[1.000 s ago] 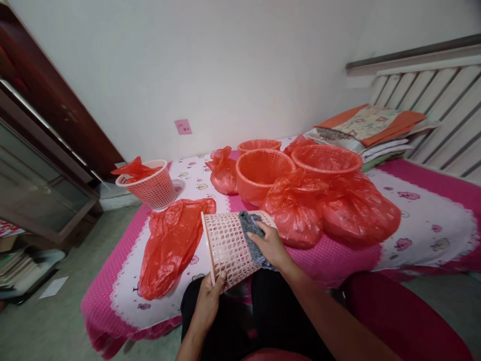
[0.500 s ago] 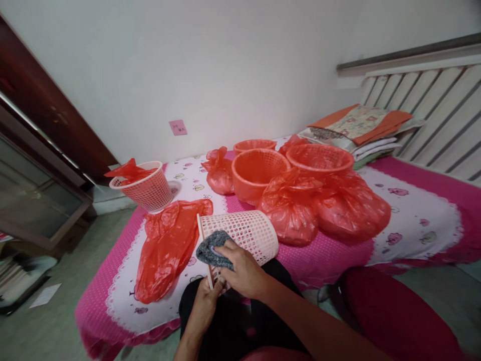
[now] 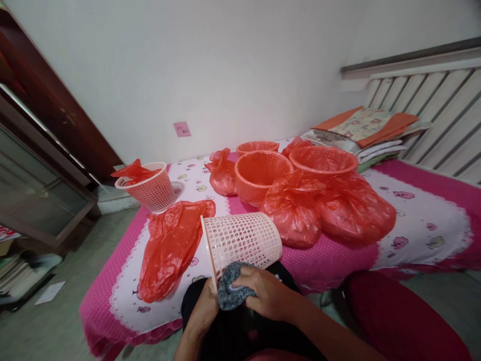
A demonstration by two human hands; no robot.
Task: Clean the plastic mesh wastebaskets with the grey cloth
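Observation:
A pale pink perforated plastic basket (image 3: pixel 246 235) lies on its side over my lap, its open rim facing left. My left hand (image 3: pixel 209 303) is closed on the lower part of that rim; some of its fingers are hidden behind the basket. In my right hand (image 3: pixel 268 293) is a bunched grey cloth (image 3: pixel 235 286), pressed against the basket's lower side close to the rim. A flattened red plastic bag (image 3: pixel 171 250) lies on the bed to the left of the basket.
Another pink basket (image 3: pixel 152 190) with a red bag in it stands at the bed's left end. Red-lined baskets (image 3: pixel 259 170) and filled red bags (image 3: pixel 356 208) crowd the middle of the bed (image 3: pixel 330 265). Folded cloths (image 3: pixel 372 133) are stacked at right; a dark red round seat (image 3: pixel 402 316) stands below.
My right hand has moved the cloth downward along the basket, from near the rim's middle to its lower side. My left hand keeps its hold on the rim. The view has shifted slightly.

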